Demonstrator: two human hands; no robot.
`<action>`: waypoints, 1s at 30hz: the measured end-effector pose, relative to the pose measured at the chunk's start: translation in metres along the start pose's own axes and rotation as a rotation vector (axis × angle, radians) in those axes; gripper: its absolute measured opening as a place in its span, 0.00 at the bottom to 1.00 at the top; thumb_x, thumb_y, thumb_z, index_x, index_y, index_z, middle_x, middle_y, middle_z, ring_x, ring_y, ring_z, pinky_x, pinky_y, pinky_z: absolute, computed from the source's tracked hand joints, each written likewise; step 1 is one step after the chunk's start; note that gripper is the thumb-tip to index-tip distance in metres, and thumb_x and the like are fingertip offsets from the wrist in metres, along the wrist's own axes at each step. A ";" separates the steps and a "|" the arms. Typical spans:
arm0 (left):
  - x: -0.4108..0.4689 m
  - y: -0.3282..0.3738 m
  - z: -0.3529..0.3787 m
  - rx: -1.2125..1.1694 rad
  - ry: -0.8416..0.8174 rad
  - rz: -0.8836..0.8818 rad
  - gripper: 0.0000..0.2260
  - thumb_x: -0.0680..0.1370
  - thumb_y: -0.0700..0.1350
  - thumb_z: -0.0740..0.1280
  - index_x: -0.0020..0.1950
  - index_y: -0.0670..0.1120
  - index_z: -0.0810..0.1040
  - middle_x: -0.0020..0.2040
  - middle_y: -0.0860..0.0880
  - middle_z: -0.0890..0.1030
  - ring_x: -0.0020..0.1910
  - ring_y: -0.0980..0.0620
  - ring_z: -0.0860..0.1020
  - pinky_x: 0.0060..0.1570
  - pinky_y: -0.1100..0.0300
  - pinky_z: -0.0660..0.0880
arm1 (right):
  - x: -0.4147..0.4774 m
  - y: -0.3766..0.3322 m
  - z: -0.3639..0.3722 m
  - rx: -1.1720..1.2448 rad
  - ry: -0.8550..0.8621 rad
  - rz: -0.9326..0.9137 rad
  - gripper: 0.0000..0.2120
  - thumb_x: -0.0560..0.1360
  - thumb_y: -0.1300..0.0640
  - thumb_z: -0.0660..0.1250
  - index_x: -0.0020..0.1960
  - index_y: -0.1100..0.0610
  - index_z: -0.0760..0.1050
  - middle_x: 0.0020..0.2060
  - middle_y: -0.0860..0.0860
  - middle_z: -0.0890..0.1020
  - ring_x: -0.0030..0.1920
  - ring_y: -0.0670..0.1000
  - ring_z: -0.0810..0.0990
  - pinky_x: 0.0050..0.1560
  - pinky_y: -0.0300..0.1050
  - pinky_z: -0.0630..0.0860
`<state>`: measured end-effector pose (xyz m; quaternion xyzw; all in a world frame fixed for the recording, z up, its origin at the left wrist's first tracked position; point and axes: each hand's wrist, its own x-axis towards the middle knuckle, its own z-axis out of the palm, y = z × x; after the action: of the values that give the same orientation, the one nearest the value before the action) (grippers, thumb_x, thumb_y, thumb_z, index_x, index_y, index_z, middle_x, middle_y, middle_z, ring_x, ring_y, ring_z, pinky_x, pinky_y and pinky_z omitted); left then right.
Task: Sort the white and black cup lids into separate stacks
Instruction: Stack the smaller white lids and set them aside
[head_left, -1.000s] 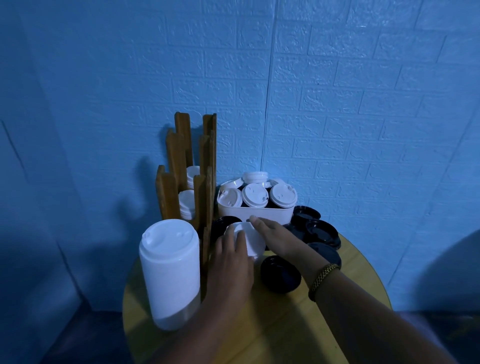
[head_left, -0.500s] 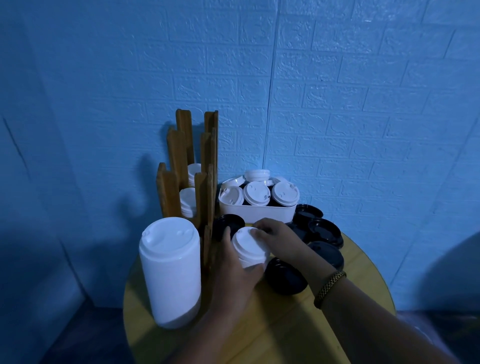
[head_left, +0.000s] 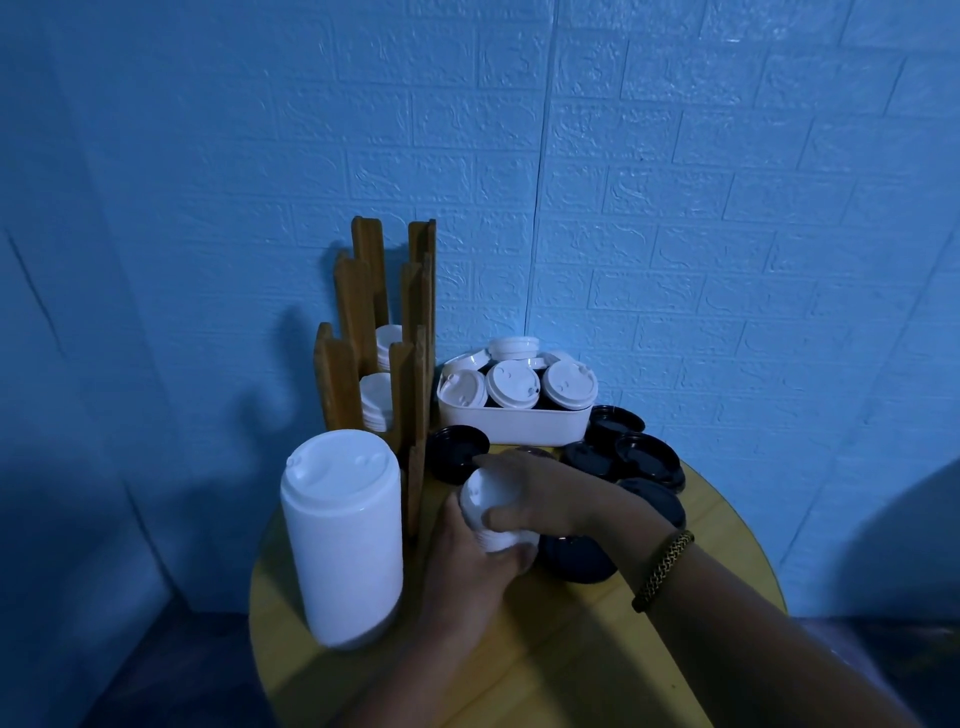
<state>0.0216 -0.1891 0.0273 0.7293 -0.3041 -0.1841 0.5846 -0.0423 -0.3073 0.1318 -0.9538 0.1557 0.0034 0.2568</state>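
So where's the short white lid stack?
Head view, mid-table: short white lid stack held by left hand and right hand, between tall white stack and black lid.

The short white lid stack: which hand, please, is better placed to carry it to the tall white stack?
Probably the left hand: it grips the short white lid stack from below, nearest the tall white stack; the right hand would cross over.

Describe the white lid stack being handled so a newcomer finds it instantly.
On the round yellow table, look between the tall white stack at the left and the white tray behind. The short stack of white lids there is the only one gripped, left hand below, right hand on top.
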 end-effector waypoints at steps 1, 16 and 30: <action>0.000 -0.001 -0.001 0.011 0.001 0.001 0.43 0.68 0.52 0.82 0.76 0.58 0.62 0.66 0.59 0.75 0.64 0.56 0.74 0.59 0.58 0.72 | 0.001 -0.001 0.000 -0.032 -0.009 0.005 0.31 0.74 0.46 0.70 0.74 0.50 0.65 0.69 0.49 0.72 0.67 0.52 0.71 0.67 0.50 0.69; -0.005 -0.010 0.001 0.202 0.051 0.024 0.31 0.77 0.46 0.75 0.75 0.55 0.63 0.66 0.54 0.78 0.67 0.51 0.76 0.65 0.50 0.77 | 0.001 -0.022 0.058 -0.403 0.434 0.315 0.35 0.75 0.28 0.53 0.70 0.53 0.66 0.61 0.56 0.75 0.59 0.58 0.75 0.52 0.52 0.74; -0.006 0.001 -0.006 0.212 0.100 0.017 0.47 0.73 0.46 0.79 0.82 0.52 0.51 0.75 0.49 0.72 0.74 0.46 0.71 0.70 0.45 0.73 | 0.006 -0.013 0.046 -0.022 0.251 0.172 0.38 0.77 0.31 0.58 0.80 0.50 0.56 0.76 0.52 0.63 0.72 0.58 0.66 0.70 0.57 0.67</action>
<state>0.0207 -0.1811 0.0294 0.7928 -0.2986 -0.1095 0.5198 -0.0296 -0.2754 0.0976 -0.9326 0.2678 -0.0924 0.2235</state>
